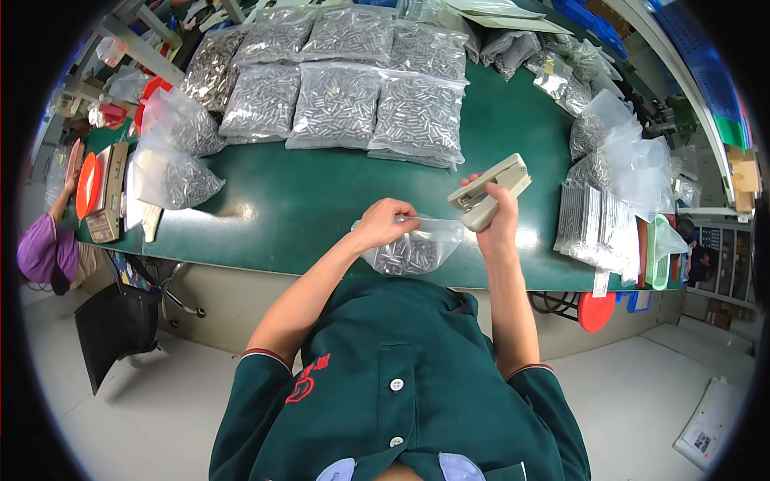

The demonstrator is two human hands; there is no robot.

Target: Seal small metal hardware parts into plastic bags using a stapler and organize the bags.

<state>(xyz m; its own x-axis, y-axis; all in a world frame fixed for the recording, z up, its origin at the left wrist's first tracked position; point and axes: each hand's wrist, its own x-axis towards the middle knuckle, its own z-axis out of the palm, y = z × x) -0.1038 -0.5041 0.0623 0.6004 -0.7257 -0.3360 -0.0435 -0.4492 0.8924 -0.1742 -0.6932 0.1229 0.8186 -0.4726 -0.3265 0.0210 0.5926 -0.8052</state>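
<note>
- Left hand [385, 223] pinched shut on the top edge of a small clear bag [411, 250], fingers curled over the fold.
- Small clear bag hanging at the near edge of the green table [321, 200], just in front of the chest, lower half filled with small silvery metal parts.
- Right hand [499, 218] clamped around a beige stapler [487, 191], held up above the table at the right end of the bag's top.
- Stapler tilted, nose pointing left toward the bag's top, mouth slightly apart; contact with the plastic impossible to tell.
- Both forearms bare, rising from short dark green sleeves with a striped trim; dark green buttoned shirt [393, 377] filling the lower middle.
- At the far side of the table, rows of filled bags [345, 96] lying flat, side by side, packed with the same silvery parts.
- To the left, two bulging bags [172, 160] lying looser, near an orange disc [88, 186] and a flat brown box [108, 200].
- To the right, a heap of crumpled clear bags [626, 160] above a stack of flat packets [597, 228] near the table's edge.
- Red round piece [596, 311] hanging below the right table edge.
- At far left, another person's purple sleeve [44, 250], arm raised beside the table end.
- Black chair [116, 325] on the pale floor below the table's left end.
</note>
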